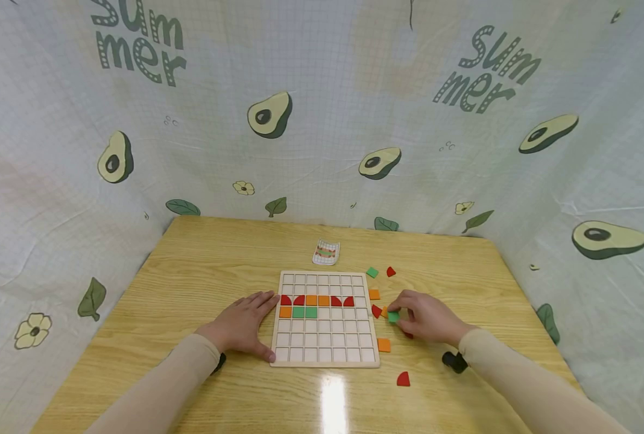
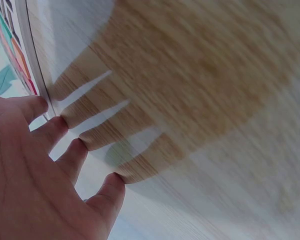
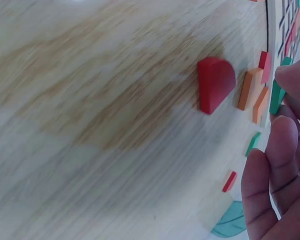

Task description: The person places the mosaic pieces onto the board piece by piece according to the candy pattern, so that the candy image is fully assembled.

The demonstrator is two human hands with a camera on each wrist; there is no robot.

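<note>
A wooden grid board (image 1: 346,342) lies on the table. One row holds red quarter-circle tiles (image 1: 286,300) and two orange squares (image 1: 318,300); the row below starts with an orange square (image 1: 285,311) and two green squares (image 1: 304,312). With fingers spread, my left hand (image 1: 243,325) rests along the board's left edge, its fingertips also visible in the left wrist view. Right of the board, my right hand (image 1: 427,317) pinches a green square tile (image 3: 277,96) between thumb and fingers. A red quarter-circle tile (image 3: 216,84) lies on the table close by that hand.
Around the right hand lie loose tiles: a green square (image 1: 372,272), orange squares (image 1: 384,345) and red quarter circles (image 1: 403,379). Behind the board sits a small pattern card (image 1: 326,252). A printed cloth (image 1: 322,144) hangs around the table (image 1: 230,247).
</note>
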